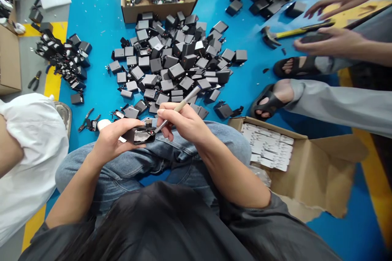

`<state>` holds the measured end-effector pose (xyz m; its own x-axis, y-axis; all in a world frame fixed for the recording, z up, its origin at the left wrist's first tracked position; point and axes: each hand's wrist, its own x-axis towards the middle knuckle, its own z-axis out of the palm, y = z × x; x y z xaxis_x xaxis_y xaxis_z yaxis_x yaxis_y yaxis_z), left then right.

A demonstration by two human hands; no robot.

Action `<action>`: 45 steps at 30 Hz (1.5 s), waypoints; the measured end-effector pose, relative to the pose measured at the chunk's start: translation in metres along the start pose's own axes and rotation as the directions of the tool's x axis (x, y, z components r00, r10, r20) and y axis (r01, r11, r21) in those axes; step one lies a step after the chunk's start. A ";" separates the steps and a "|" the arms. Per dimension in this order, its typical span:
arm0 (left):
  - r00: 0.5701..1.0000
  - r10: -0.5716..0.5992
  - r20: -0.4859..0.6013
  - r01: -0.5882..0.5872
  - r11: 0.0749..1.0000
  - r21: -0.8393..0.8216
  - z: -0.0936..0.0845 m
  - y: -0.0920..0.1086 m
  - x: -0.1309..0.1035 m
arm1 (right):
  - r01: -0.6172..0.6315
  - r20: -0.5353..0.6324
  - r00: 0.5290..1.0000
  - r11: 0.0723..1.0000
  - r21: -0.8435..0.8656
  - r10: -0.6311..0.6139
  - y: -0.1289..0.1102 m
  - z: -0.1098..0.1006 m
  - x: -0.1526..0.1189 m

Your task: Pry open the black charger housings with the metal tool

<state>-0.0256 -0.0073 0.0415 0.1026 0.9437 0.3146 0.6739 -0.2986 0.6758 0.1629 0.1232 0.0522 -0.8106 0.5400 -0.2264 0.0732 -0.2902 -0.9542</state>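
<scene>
My left hand (114, 138) is closed around a dark grey rectangular device casing (138, 138), held over my lap. Its end is open, showing white material and small wired parts inside. In my right hand (185, 120) is a pen-like tool (187, 98) with a pale handle, tilted so its thin tip reaches the open end of the casing. Whether the tip touches a wire or the casing wall is too small to tell. Just beyond my hands spreads a large heap of similar grey casings (176, 70), several with wires and parts hanging out.
A cardboard box of loose parts (159, 13) stands behind the heap. Right of my knee is an open carton (301, 163) with white pieces. Pliers (85, 120) lie at left. At right, a co-worker's hands (339, 45) are near a hammer (271, 37); another person's white-clothed leg (36, 138) is at left.
</scene>
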 end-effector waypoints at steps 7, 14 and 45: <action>0.989 -0.116 -0.090 0.119 0.993 0.025 0.001 -0.003 -0.002 | 0.318 0.014 0.944 0.900 -0.297 -0.329 -0.002 0.003 -0.010; 0.964 -0.224 -0.145 0.228 0.974 0.009 0.004 -0.002 -0.006 | 0.397 -0.008 0.887 0.772 -0.496 -0.461 -0.002 0.006 -0.016; 0.936 -0.317 -0.153 0.326 0.944 0.041 0.003 0.003 -0.008 | 0.364 -0.044 0.852 0.653 -0.664 -0.521 -0.011 0.009 -0.027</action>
<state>-0.0221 -0.0156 0.0394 -0.2294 0.9560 0.1828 0.7001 0.0316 0.7134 0.1790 0.1043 0.0711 -0.7034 0.6465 0.2954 0.1386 0.5323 -0.8351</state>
